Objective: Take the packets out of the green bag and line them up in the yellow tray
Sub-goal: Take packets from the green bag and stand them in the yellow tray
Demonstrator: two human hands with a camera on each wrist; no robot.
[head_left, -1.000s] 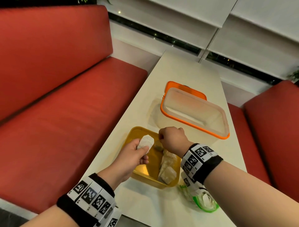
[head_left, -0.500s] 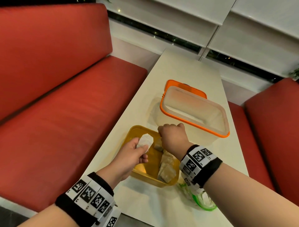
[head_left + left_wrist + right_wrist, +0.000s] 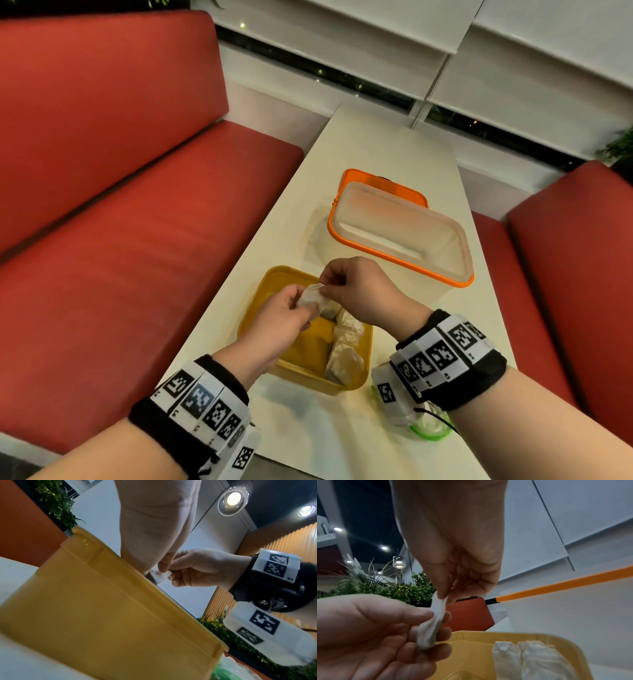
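Above the yellow tray (image 3: pixel 260 291) (image 3: pixel 106 615) (image 3: pixel 488 637) both hands hold one white packet (image 3: pixel 310 297) (image 3: pixel 433 622) (image 3: pixel 160 576). My left hand (image 3: pixel 284 318) (image 3: pixel 373 631) cradles its lower end between thumb and fingers. My right hand (image 3: pixel 356 291) (image 3: pixel 458 555) (image 3: pixel 193 569) pinches its top corner. Several white packets (image 3: pixel 344 353) (image 3: pixel 522 660) lie in a row along the tray's right side. The green bag (image 3: pixel 430 428) (image 3: pixel 226 672) lies on the table under my right wrist, mostly hidden.
A clear box with an orange rim (image 3: pixel 400 236) (image 3: pixel 565 608) stands behind the tray, with an orange lid (image 3: pixel 356 176) behind it. The narrow white table (image 3: pixel 394 147) runs between red benches (image 3: pixel 137 240). The tray's left half shows bare yellow floor.
My right hand has left the tray's row and come up to pinch the top of the packet in my left hand. Both hands now hold it above the tray.
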